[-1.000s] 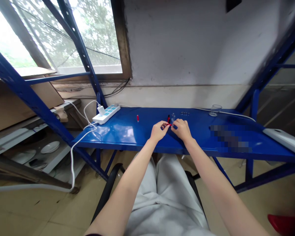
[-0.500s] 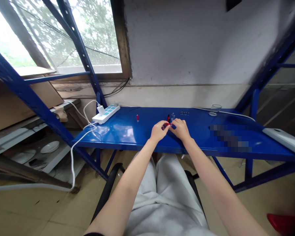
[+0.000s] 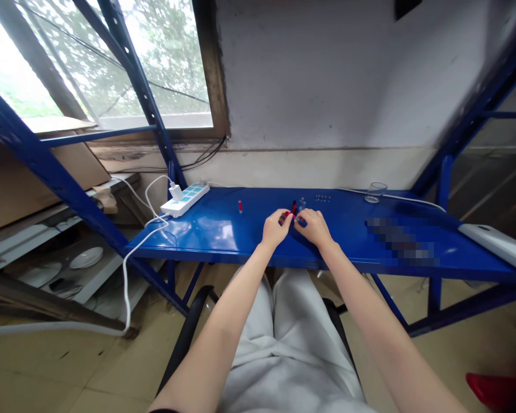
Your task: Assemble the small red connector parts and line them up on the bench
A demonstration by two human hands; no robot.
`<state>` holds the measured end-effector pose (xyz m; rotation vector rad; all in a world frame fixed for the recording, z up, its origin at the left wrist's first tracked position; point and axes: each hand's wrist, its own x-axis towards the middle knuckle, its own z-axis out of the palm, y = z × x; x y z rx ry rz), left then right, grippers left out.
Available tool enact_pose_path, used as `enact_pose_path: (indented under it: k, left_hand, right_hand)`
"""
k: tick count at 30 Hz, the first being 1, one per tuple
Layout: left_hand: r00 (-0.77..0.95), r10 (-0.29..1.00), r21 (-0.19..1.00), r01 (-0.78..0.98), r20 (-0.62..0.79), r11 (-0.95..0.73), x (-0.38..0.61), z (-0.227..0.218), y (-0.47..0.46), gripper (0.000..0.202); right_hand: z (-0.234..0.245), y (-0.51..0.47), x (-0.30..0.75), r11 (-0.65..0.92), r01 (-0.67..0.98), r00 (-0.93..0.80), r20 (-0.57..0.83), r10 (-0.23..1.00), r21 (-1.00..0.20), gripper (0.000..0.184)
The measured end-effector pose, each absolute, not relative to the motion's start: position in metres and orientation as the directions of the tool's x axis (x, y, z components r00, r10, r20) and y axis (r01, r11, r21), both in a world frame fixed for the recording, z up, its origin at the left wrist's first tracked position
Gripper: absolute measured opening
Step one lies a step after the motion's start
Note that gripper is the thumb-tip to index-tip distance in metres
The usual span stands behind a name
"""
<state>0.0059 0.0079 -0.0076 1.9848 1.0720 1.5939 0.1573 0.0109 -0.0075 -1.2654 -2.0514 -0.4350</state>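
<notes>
Above the near part of the blue table (image 3: 258,229), my left hand (image 3: 276,228) is closed in a pinch on a small red piece (image 3: 286,214), mostly covered by the fingers. My right hand (image 3: 313,227) is pinched close beside it, fingertips nearly meeting the left ones; what it grips is too small to make out. Just beyond the fingers stand a dark red-and-black small tube (image 3: 294,205) and some small clear pieces (image 3: 302,203). Farther left, a red tube with a pale lower end (image 3: 240,206) stands upright.
Several tiny pieces (image 3: 323,198) lie in rows behind my right hand. A clear glass (image 3: 375,193) stands at the back right. On the left is a white power strip (image 3: 186,199) with cables; a white object (image 3: 496,245) lies at the right end, near a blurred-out patch.
My left hand has turned slightly, and its fingertips have shifted a little around the red piece. The right hand stays almost in place.
</notes>
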Motion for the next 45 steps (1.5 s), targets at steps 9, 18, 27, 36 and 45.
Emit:
enact_pose_path:
  k: [9, 18, 27, 36, 45]
  left_hand:
    - [0.015, 0.815, 0.801, 0.177, 0.579, -0.572, 0.003, -0.017, 0.021, 0.024]
    - [-0.031, 0.861, 0.860, 0.083, 0.508, -0.504, 0.001, -0.014, 0.022, 0.024]
    - [-0.024, 0.905, 0.905, -0.027, 0.424, -0.425, 0.000, -0.012, 0.024, 0.023]
    - [-0.006, 0.886, 0.882, 0.097, 0.464, -0.462, -0.003, -0.014, 0.024, 0.025]
    - [0.011, 0.893, 0.872, 0.212, 0.450, -0.442, -0.002, -0.018, 0.024, 0.024]
  right_hand:
    - [-0.008, 0.009, 0.156, 0.542, 0.816, -0.302, 0.651, 0.696, -0.202, 0.016]
    - [-0.010, 0.006, 0.153, 0.601, 0.765, -0.350, 0.635, 0.689, -0.231, 0.022]
    - [0.002, -0.003, 0.163, 0.610, 0.765, -0.402, 0.586, 0.703, -0.207, 0.017]
    - [-0.007, -0.006, 0.236, 0.293, 0.842, -0.048, 0.478, 0.877, -0.454, 0.014]
    - [-0.010, 0.039, 0.234, 0.044, 0.792, 0.152, 0.267, 0.952, -0.609, 0.015]
